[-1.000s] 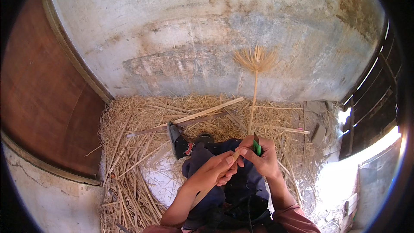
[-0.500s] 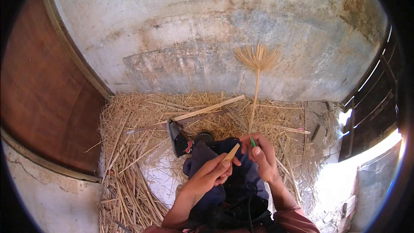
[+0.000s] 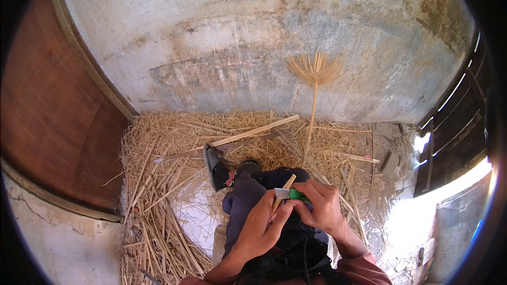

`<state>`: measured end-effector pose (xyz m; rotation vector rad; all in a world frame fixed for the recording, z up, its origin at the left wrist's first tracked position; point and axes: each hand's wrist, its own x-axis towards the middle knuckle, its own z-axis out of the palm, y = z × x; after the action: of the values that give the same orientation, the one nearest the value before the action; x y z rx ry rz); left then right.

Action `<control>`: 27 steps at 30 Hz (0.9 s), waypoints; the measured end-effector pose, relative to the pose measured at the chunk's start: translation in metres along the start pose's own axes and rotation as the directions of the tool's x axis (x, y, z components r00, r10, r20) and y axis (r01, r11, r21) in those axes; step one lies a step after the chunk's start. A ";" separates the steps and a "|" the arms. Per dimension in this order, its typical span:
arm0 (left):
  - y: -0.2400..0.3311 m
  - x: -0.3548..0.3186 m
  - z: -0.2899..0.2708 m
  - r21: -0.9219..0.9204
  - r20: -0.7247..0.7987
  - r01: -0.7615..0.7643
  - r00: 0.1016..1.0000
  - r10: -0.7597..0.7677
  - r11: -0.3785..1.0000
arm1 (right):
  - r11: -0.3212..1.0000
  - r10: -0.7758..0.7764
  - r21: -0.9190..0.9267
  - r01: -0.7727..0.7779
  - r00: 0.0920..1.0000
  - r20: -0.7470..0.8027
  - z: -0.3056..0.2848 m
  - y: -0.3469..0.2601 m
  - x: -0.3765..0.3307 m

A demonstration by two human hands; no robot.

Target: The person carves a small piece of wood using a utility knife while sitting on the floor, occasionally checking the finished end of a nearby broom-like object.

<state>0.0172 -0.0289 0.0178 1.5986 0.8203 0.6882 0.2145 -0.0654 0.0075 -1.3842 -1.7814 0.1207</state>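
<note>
My left hand is closed round a short pale strip of split bamboo or wood, whose tip sticks up past the fingers. A knife with a short, broad metal blade and a green handle is gripped in my right hand. The blade lies across the strip just above my left fingers, and the two hands almost meet over my lap. Most of the handle is hidden in the right fist. Beyond the hands, a straw broom leans on the wall with its fan of bristles up.
Straw and shavings cover the floor, with long split sticks lying across them. A heap of strips lies at the left. A brown door panel stands left, a stained wall ahead, and a brick-like block at right.
My right hand has moved left and turned, bringing the knife blade onto the strip. My left hand has rolled, and less of the strip shows above its fingers.
</note>
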 end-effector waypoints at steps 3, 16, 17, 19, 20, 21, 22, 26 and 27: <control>0.000 -0.002 0.001 -0.027 -0.038 -0.006 0.999 0.005 1.000 | 0.996 0.086 -0.015 -0.088 0.992 -0.093 0.005 0.001 0.000; -0.024 0.001 -0.007 -0.289 -0.072 -0.049 0.997 0.029 0.956 | 0.950 0.207 0.255 -0.179 0.974 -0.091 0.001 0.000 0.007; -0.020 0.000 -0.008 -0.288 -0.079 -0.057 0.996 0.036 0.956 | 0.955 0.204 0.234 -0.181 0.976 -0.079 0.001 0.002 0.006; -0.026 -0.001 -0.013 -0.274 -0.045 -0.035 0.999 0.023 0.961 | 0.964 0.198 0.192 -0.184 0.979 -0.056 0.001 0.010 0.002; -0.028 -0.001 -0.014 -0.266 -0.028 -0.024 0.999 0.017 0.964 | 0.975 0.136 0.185 -0.125 0.990 -0.047 0.003 0.013 0.000; -0.028 0.001 -0.014 -0.278 -0.023 -0.029 0.999 0.023 0.960 | 0.982 0.076 0.175 -0.068 0.996 -0.038 0.004 0.017 -0.001; -0.028 0.002 -0.013 -0.290 -0.018 -0.034 0.999 0.030 0.956 | 0.986 0.016 0.165 -0.011 0.999 -0.028 0.005 0.019 -0.002; -0.025 0.000 -0.016 -0.239 -0.032 -0.069 0.997 0.063 0.969 | 0.994 -0.045 0.101 0.041 0.998 0.044 0.008 0.009 0.002; -0.026 0.000 -0.016 -0.262 -0.026 -0.050 0.999 0.045 0.964 | 0.996 -0.052 0.082 0.048 0.998 0.047 0.008 0.008 0.002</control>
<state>0.0011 -0.0169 -0.0055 1.3767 0.6756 0.8129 0.2152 -0.0569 -0.0008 -1.2886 -1.8298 0.1989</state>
